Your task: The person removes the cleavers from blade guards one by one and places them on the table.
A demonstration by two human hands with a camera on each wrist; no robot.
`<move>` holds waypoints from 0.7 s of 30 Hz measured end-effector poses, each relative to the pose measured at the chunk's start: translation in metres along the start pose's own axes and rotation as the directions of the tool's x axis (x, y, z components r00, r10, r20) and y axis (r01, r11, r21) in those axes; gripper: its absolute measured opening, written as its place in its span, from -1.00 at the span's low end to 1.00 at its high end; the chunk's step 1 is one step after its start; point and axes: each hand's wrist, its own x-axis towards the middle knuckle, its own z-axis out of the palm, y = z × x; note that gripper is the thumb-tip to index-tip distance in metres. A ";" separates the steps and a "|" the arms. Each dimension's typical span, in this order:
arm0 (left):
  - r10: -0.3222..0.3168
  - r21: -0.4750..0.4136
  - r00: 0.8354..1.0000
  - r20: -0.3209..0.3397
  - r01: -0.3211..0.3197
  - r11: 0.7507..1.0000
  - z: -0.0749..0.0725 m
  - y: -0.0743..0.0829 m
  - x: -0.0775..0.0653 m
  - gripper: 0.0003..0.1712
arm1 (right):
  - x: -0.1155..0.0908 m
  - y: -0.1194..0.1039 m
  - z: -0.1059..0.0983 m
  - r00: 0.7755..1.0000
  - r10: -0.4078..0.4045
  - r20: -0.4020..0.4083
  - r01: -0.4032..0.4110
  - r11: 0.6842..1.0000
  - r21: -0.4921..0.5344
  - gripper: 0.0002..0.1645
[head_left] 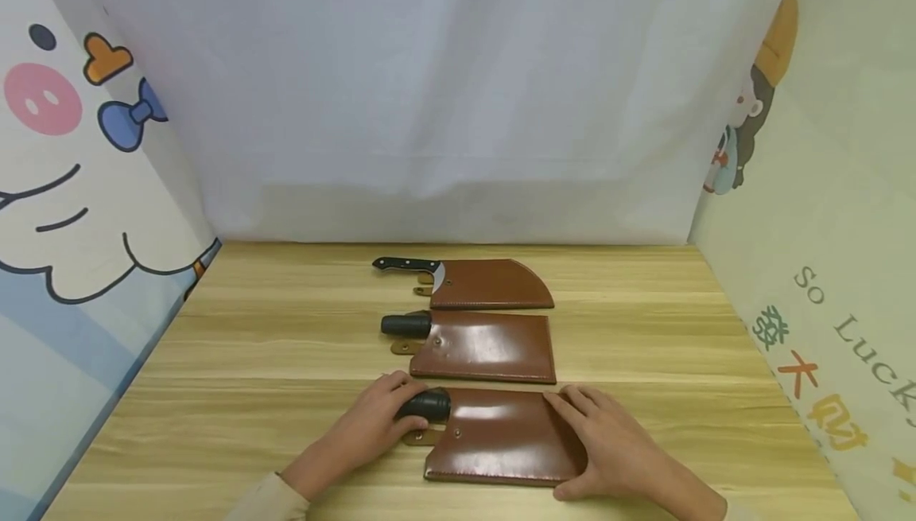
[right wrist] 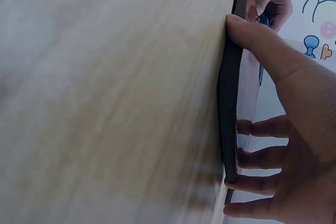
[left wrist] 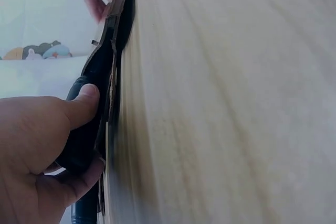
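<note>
In the head view, the nearest cleaver's brown leather sheath (head_left: pixel 508 437) lies flat, its black handle (head_left: pixel 432 406) to the left. My left hand (head_left: pixel 375 417) holds that handle; in the left wrist view the thumb (left wrist: pixel 86 100) rests along it with a finger on the other side. At the sheath's right end, my right hand (head_left: pixel 611 445) is spread wide, thumb at the near corner and fingertips at the far one. The right wrist view has the thumb (right wrist: pixel 247 30) on the sheath's dark edge (right wrist: pixel 229 103) and straight fingers touching farther along. The blade is hidden inside the leather.
Just beyond lies a second sheathed cleaver (head_left: pixel 494 346), its black handle also leftward. Farther back is a third (head_left: pixel 490 282), with a curved sheath and riveted handle. A white curtain (head_left: pixel 458 107) hangs behind the wooden table (head_left: pixel 236 330); printed panels (head_left: pixel 823 282) flank it.
</note>
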 end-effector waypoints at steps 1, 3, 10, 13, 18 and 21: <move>0.002 0.002 1.000 0.000 -0.002 1.000 0.000 0.000 0.000 -0.46 | 0.000 0.000 0.000 1.000 -0.002 -0.001 0.002 1.000 0.001 0.46; 0.002 0.003 1.000 -0.002 -0.002 1.000 0.000 -0.001 -0.001 -0.46 | 0.000 0.000 0.000 1.000 -0.002 -0.003 0.002 1.000 0.006 0.46; 0.017 0.029 0.999 -0.045 -0.016 0.999 -0.004 0.001 0.000 -0.48 | -0.001 -0.001 0.000 0.997 -0.023 -0.068 0.024 1.000 0.011 0.46; 0.018 0.040 0.997 -0.071 -0.016 0.999 -0.008 0.003 0.000 -0.48 | -0.001 -0.001 -0.002 0.995 -0.031 -0.094 0.033 0.999 0.014 0.46; 0.013 0.036 0.996 -0.087 -0.010 0.999 -0.014 0.006 0.000 -0.47 | 0.000 -0.002 -0.007 0.992 -0.040 -0.118 0.041 0.999 0.006 0.48; 0.012 0.035 0.996 -0.092 -0.009 0.999 -0.016 0.007 0.000 -0.47 | 0.000 -0.004 -0.011 0.994 -0.019 -0.108 0.021 1.000 0.017 0.49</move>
